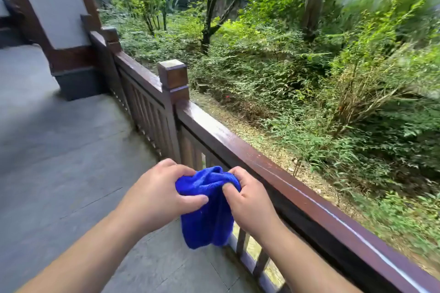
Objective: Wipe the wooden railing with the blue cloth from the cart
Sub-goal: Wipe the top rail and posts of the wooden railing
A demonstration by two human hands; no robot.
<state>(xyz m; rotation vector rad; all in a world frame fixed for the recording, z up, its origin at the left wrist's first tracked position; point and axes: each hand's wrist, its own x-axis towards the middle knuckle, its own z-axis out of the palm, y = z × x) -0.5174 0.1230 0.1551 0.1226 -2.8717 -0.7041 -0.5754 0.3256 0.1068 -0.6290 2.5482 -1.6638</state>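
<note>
Hanging bunched, bright blue cloth gripped by left hand and right hand.

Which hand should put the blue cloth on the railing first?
Probably the right hand. It grips the blue cloth on the side nearest the railing; the left hand holds it farther away.

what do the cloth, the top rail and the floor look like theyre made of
Blue cloth: soft, fuzzy fabric, probably microfibre; it bunches and hangs limp from the left hand and right hand.
Top rail: dark reddish-brown wood, seemingly varnished; glossy highlights run along it.
Floor: grey matte slabs with joint lines, stone or concrete.
</note>
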